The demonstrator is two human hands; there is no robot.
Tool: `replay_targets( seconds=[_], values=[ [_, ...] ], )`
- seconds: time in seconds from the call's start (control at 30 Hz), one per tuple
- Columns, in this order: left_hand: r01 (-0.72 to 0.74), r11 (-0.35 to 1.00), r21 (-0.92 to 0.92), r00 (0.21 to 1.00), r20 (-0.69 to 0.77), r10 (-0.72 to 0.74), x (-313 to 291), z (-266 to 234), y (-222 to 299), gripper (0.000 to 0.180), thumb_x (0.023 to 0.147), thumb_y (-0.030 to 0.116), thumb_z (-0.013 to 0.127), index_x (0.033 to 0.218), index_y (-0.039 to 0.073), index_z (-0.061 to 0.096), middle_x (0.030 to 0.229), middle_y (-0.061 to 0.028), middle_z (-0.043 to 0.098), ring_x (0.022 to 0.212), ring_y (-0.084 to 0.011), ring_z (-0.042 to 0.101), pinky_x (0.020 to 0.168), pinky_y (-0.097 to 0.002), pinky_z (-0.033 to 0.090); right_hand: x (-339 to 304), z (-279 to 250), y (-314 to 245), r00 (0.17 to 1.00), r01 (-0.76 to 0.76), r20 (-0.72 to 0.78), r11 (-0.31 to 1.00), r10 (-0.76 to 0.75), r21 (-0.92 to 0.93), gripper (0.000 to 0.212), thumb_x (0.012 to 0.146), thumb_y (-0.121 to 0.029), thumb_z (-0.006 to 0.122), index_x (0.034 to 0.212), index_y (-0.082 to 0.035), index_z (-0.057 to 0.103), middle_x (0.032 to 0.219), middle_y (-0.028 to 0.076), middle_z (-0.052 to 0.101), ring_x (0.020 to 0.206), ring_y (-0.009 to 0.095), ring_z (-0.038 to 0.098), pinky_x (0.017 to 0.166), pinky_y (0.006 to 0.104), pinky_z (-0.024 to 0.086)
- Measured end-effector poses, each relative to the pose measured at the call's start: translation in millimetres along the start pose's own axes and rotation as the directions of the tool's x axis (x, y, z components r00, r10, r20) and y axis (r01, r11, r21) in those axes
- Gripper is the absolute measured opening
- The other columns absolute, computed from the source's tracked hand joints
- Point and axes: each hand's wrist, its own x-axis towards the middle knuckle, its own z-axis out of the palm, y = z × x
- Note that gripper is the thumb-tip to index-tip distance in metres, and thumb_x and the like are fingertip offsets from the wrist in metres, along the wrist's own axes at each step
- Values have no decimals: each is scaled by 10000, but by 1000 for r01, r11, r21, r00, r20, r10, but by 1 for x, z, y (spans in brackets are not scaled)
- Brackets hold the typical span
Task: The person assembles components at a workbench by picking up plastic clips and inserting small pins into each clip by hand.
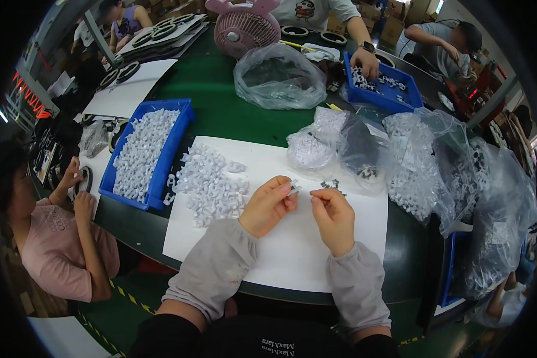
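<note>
Over a white sheet (292, 250), my left hand (265, 207) pinches a small white plastic part (293, 187) between thumb and fingers. Just right of it, my right hand (335, 219) is closed in a pinch; what sits between its fingertips is too small to make out. The hands are apart. Beyond the right fingertips lies a small cluster of dark grey pieces (334, 185). A loose heap of white plastic parts (204, 182) spreads on the sheet to the left of my left hand.
A blue tray (161, 194) of white parts stands at the left. Clear bags of parts (409, 167) crowd the right. Farther off are an empty-looking plastic bag (280, 77), a pink fan (244, 30) and a blue tray (364, 95) with a co-worker's hand in it. Others sit around.
</note>
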Motion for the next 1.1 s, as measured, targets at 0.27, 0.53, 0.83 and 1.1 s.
replay_targets(
  seconds=[0.27,0.53,0.83,1.1],
  values=[
    [73,996,50,996,-61,-69,-2,10,-9,118,936,175,525,997,76,503,844,-14,526,760,-104,473,736,-264,421,-6,3,-11,976,217,-34,976,-216,10,105,824,50,579,925,34,601,923,98,591,785,151,565,676,239,453],
    [22,998,63,993,-115,-14,-2,13,-16,140,941,181,537,1018,66,518,865,-6,549,796,-103,505,756,-261,438,-7,11,-17,883,452,1,848,-470,-277,155,778,48,616,926,2,602,980,125,633,848,276,599,727,326,475],
    [-75,964,257,986,-125,110,-3,7,-17,198,890,76,595,1069,28,524,912,-28,589,811,-90,572,746,-209,464,-6,11,-20,866,481,22,819,-500,-313,160,778,51,612,927,-6,598,1013,133,639,870,283,604,746,332,477],
    [-72,943,324,997,21,69,-4,3,-16,209,884,49,574,1064,40,470,953,-3,539,859,-67,527,760,-202,444,-7,-1,-13,967,223,89,964,-237,143,131,837,60,565,959,14,580,1036,129,613,886,180,601,752,271,484]
  ],
)
